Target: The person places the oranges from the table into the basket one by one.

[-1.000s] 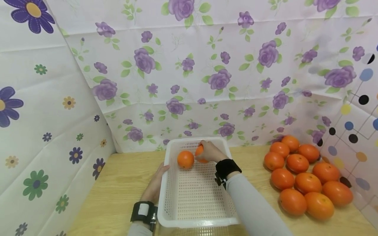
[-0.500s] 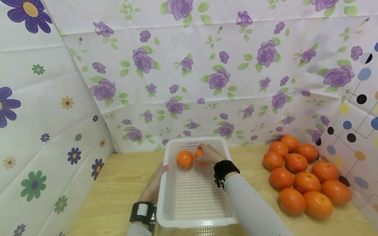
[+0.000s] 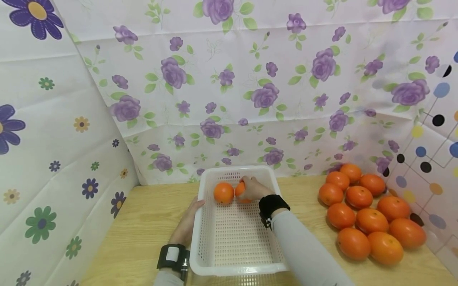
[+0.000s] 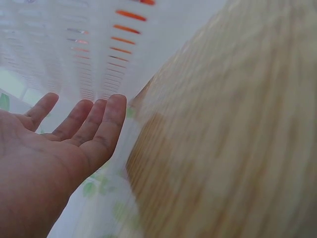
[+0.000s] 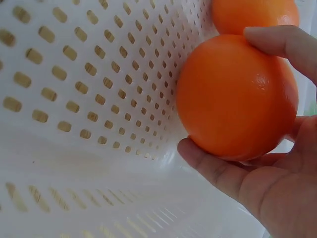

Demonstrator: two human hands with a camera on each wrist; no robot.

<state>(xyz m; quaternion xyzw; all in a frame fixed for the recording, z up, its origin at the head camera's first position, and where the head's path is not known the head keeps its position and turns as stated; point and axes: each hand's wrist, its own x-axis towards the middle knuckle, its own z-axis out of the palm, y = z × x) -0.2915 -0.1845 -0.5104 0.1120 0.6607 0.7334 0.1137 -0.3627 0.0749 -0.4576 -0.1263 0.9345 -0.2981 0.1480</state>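
Note:
A white plastic basket [image 3: 250, 248] with a perforated floor stands on the table. My right hand [image 3: 252, 188] reaches inside it at the far end and holds an orange [image 3: 240, 188] low over the floor. In the right wrist view, thumb and fingers [image 5: 213, 168] curve around this smooth, round orange [image 5: 235, 96]. Close beside it, a second orange [image 3: 224, 193] rests in the basket's far left part. My left hand [image 3: 190, 220] lies along the outside of the left wall, palm upward in the left wrist view, its fingers [image 4: 115, 111] extended right at the slotted wall.
Several more oranges [image 3: 373, 220] lie grouped on the wooden table [image 3: 143, 222] to the right of the basket. A flowered cloth [image 3: 222, 99] hangs right behind the basket, with patterned sheets on the left and right sides.
My right hand has lowered the orange slightly and shifted it left, close beside the other one. The left hand keeps its place along the basket wall.

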